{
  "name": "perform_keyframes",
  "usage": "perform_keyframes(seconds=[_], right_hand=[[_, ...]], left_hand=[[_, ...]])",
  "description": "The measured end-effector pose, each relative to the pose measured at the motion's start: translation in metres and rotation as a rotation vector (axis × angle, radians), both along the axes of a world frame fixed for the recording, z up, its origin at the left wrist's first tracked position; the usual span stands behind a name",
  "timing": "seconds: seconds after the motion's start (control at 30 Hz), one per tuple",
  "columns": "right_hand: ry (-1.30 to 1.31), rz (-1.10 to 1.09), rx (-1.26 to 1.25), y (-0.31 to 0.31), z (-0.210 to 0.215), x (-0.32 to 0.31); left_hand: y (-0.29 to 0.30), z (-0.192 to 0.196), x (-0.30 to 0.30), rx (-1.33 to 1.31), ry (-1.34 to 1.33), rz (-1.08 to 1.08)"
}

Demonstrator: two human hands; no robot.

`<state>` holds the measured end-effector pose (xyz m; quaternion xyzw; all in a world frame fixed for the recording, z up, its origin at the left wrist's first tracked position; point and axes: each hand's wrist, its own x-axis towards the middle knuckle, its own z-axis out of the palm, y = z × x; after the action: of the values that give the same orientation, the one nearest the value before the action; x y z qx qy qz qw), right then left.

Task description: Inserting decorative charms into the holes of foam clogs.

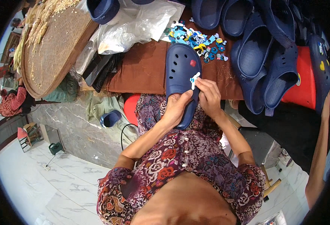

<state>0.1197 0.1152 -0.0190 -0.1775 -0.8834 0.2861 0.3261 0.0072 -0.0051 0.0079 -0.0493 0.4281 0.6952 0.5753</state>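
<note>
Navy clog (182,80), held toe-up at the centre of my view over a brown cloth (142,71), with a red charm (193,63) already seated in one of its upper holes. My left hand (175,108) grasps the clog's heel end from about 7 o'clock, thumb laid over the strap side. My right hand (209,96), at the clog's 4 o'clock, pinches a white and blue charm (194,80) against the right rim of the upper. At 1 o'clock from the clog lies a heap of loose charms (198,41); further clogs (264,56) are piled from 1 to 3 o'clock, partly on a red stool (303,75). A round woven tray (50,48) sits at 10 o'clock, clear plastic bags (135,26) at 11. Another person's arm (320,150) enters at 4 o'clock. I judge the main risk to be the charm slipping from the fingertips if its stud meets the hole askew; it would likely drop into my lap or to the floor. A loose left grip could let the clog twist.
</note>
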Motion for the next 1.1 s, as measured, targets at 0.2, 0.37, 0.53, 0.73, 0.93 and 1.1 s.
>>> perform_keyframes(seconds=[0.2, 0.37, 0.53, 0.73, 0.93, 1.1], right_hand=[[0.037, -0.038, -0.100, 0.000, 0.003, -0.002], [0.001, -0.038, -0.079, 0.000, 0.017, -0.004], [0.049, -0.082, -0.068, 0.002, 0.018, -0.013], [0.065, -0.036, -0.082, 0.012, 0.014, -0.012], [0.026, -0.128, -0.280, 0.031, 0.017, -0.013], [-0.055, -0.167, -0.161, 0.085, 0.008, -0.039]], left_hand=[[0.000, 0.001, 0.004, 0.025, 0.015, 0.045], [0.000, -0.005, 0.004, 0.033, 0.010, 0.030], [0.000, -0.001, 0.005, 0.033, 0.045, 0.031], [-0.001, -0.008, 0.004, 0.001, 0.068, -0.005], [0.001, -0.001, 0.001, 0.074, -0.057, 0.116], [0.003, 0.004, 0.001, 0.098, -0.079, 0.166]])
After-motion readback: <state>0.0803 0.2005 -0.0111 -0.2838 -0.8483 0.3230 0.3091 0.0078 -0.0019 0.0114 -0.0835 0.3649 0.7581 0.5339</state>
